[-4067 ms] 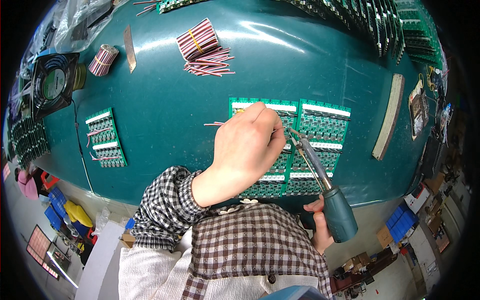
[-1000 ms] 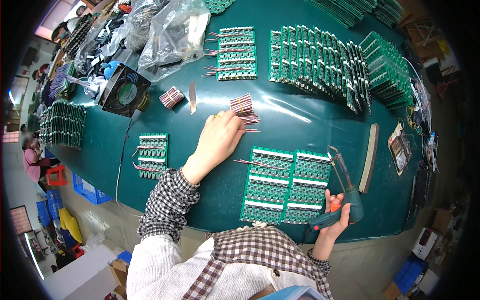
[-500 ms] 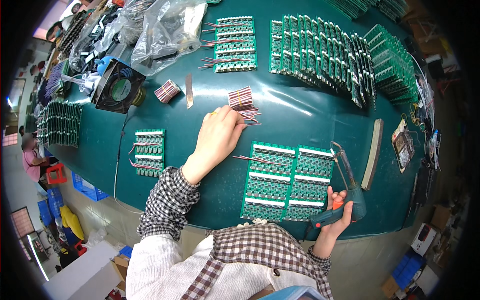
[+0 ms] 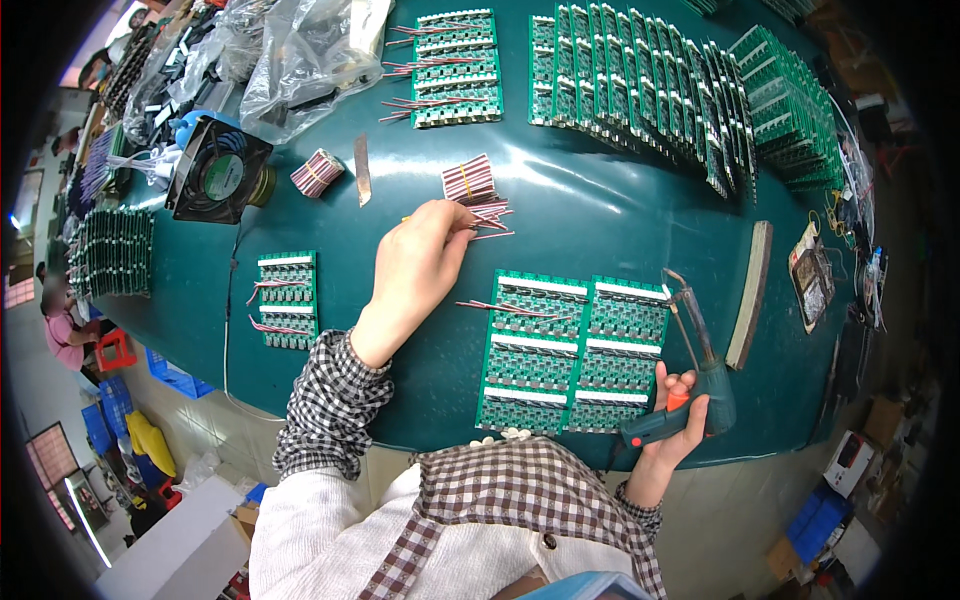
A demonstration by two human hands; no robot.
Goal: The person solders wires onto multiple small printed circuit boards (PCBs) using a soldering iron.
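My left hand (image 4: 420, 258) reaches over the green table with thumb and fingertips pinched on thin red-and-white wires (image 4: 490, 215), which lie loose below a banded wire bundle (image 4: 470, 178). Exactly how many wires it grips cannot be made out. My right hand (image 4: 678, 432) is wrapped round the handle of a teal soldering gun (image 4: 712, 385) with a red trigger, its tip pointing away from me. Just left of the gun lie two green circuit board panels (image 4: 530, 350) side by side. Several wires (image 4: 520, 310) cross the upper part of the left panel.
At left are a smaller board panel (image 4: 288, 300), a black fan (image 4: 222, 170) and another wire bundle (image 4: 317, 173). Wired boards (image 4: 455, 70) and long rows of upright boards (image 4: 640, 95) stand at the back. A wooden strip (image 4: 750, 295) lies right of the gun.
The view has shifted slightly, so the table's contents sit a little higher and farther left. My left fingers remain at the loose wires; the right hand keeps hold of the soldering gun.
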